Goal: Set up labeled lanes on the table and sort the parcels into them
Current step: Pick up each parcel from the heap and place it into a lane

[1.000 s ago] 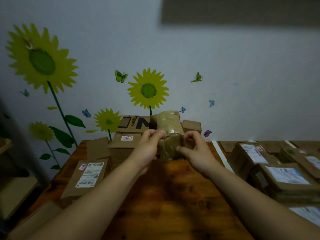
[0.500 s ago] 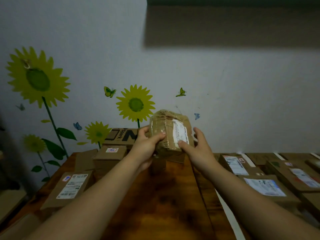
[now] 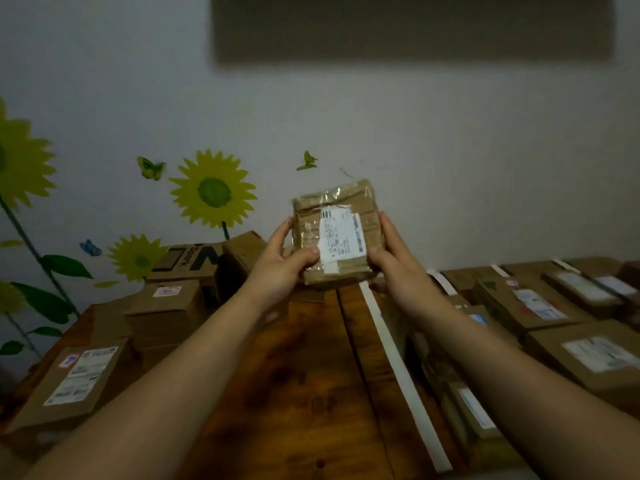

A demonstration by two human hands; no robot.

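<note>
A small brown parcel [image 3: 337, 233] wrapped in clear tape is held up above the far middle of the wooden table [image 3: 294, 393], its white shipping label facing me. My left hand [image 3: 282, 261] grips its left side with the thumb across the lower front. My right hand [image 3: 393, 258] grips its right edge, fingers behind it. A strip of white tape [image 3: 398, 368] runs along the table as a lane line. More white tape strips [image 3: 441, 282] lie further right.
Cardboard boxes [image 3: 166, 306] are piled at the table's left and back, one flat parcel [image 3: 76, 379] lying near the left edge. Right of the tape, several labelled parcels [image 3: 588, 355] lie in rows. The wall behind carries sunflower stickers.
Both hands have raised the parcel from just above the table and turned it so that its label faces me. The view has swung to the right.
</note>
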